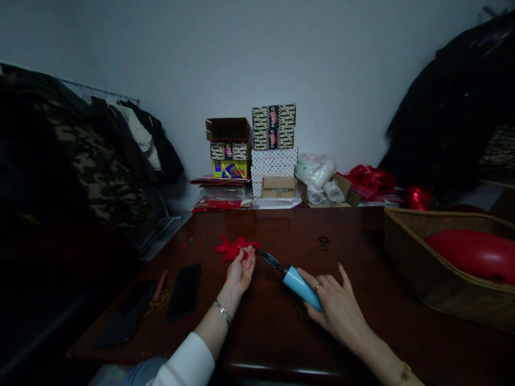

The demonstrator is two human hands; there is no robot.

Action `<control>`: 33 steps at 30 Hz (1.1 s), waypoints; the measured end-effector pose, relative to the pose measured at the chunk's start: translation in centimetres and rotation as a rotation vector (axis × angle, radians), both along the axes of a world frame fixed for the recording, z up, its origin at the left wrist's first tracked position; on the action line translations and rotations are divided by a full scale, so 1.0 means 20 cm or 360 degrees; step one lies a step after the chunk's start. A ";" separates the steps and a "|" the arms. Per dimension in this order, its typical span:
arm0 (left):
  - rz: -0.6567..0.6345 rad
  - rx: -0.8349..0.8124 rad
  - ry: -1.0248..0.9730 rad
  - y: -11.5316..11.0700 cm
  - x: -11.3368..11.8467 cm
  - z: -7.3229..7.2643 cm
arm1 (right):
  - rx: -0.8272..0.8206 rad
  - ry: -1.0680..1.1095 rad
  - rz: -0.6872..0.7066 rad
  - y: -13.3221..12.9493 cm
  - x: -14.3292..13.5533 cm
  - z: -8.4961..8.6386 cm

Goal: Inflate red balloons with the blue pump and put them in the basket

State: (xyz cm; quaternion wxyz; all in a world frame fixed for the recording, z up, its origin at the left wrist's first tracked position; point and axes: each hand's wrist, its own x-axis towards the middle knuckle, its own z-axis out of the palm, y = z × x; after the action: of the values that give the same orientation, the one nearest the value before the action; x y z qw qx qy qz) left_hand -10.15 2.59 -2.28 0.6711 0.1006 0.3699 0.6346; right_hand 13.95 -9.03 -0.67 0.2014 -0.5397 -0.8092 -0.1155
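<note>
My right hand is wrapped round the blue barrel of a hand balloon pump, with its little finger raised. The pump's dark nozzle end slants up and left to the fingertips of my left hand. That hand is turned palm up, its fingers closed on a red balloon at the nozzle tip; the exact grip is partly hidden. Just behind my left fingers lies a pile of limp red balloons on the brown table.
A wicker basket holding an inflated red balloon stands at the right. Two dark phones, one a black phone, lie at the left near a reddish stick. Small black rings rest farther back. Stacked boxes stand by the wall.
</note>
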 end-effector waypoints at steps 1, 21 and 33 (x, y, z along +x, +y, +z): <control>0.0024 0.0013 0.0024 0.01 -0.01 0.01 | 0.0001 0.0002 0.0028 -0.01 -0.02 0.00; 0.0008 0.0160 0.0096 -0.03 0.05 -0.01 | -0.0038 -0.0013 0.0056 -0.03 -0.05 -0.02; -0.0139 0.0226 0.0096 -0.09 0.12 -0.04 | -0.0063 -0.0016 0.0019 -0.03 -0.07 -0.04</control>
State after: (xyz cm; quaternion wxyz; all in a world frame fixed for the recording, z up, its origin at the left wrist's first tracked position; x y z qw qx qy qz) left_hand -7.71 0.87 -3.08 0.6779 0.1830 0.3394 0.6259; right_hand 12.54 -9.63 -1.38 0.1873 -0.5383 -0.8155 -0.1009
